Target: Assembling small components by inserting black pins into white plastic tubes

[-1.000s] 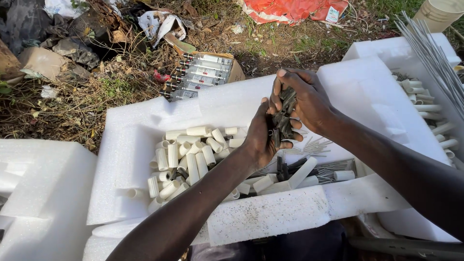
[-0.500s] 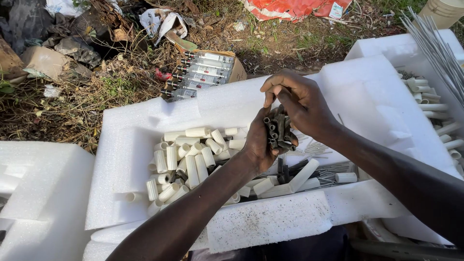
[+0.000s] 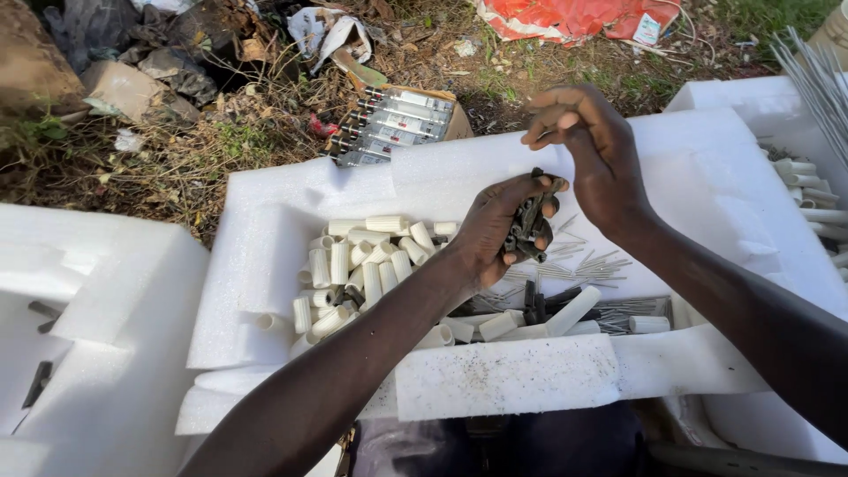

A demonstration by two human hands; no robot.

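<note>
White foam tray (image 3: 265, 230) sat on the ground, carrying a heap of short white plastic tubes (image 3: 353, 265) toward its left side and thin metal pins (image 3: 583, 265) with a few dark rods toward its right. Left hand (image 3: 495, 234) was over the tray's middle, grip pressed together around a bundle of dark small parts (image 3: 528, 225), possibly metal rods; view too blurred to be sure. Right hand (image 3: 592, 146) was raised just above and beside the bundle, fingertips pinched together, apparently holding nothing or one tiny piece, cannot tell which. Judged: doing this well called for keeping the bundle over the tray so dropped pieces landed inside, left fist firm, right picking one piece at a time. Cardboard box of silver tubes (image 3: 397, 124) lay beyond the tray's far edge.
</note>
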